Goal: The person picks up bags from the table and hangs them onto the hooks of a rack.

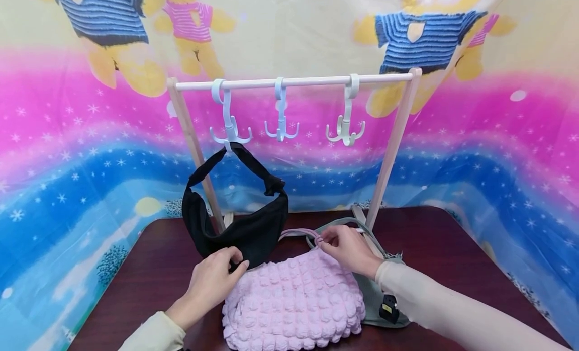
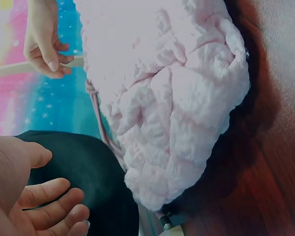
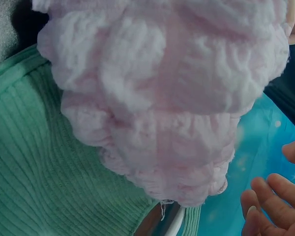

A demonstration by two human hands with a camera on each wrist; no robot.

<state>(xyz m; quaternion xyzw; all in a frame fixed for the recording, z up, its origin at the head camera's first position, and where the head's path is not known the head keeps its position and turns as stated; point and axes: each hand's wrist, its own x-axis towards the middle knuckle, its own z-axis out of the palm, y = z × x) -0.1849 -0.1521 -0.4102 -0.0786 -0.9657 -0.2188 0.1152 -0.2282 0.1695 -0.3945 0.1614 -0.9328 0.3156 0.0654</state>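
Note:
A pink puffy shoulder bag [image 1: 294, 300] lies on the table in front, its thin strap [image 1: 296, 232] looping up behind it. My left hand [image 1: 212, 275] hovers at the bag's upper left corner, overlapping the black bag; its fingers [image 2: 54, 201] and thumb stand apart with nothing between. Near the knotted end of the pink strap is my right hand [image 1: 350, 248], and the right wrist view shows its fingers [image 3: 273, 201] loosely bent, apart from the thumb, holding nothing. A black cloth shoulder bag [image 1: 244, 230] hangs by its strap from the left hook.
A wooden rack [image 1: 307, 81] stands at the back, bearing a left hook [image 1: 230, 124], a middle hook [image 1: 281, 119] and a right hook [image 1: 347, 119]. A grey-green ribbed bag [image 3: 64, 157] lies partly beneath the pink bag, at its right. The dark red table [image 1: 470, 270] meets a printed cloth backdrop.

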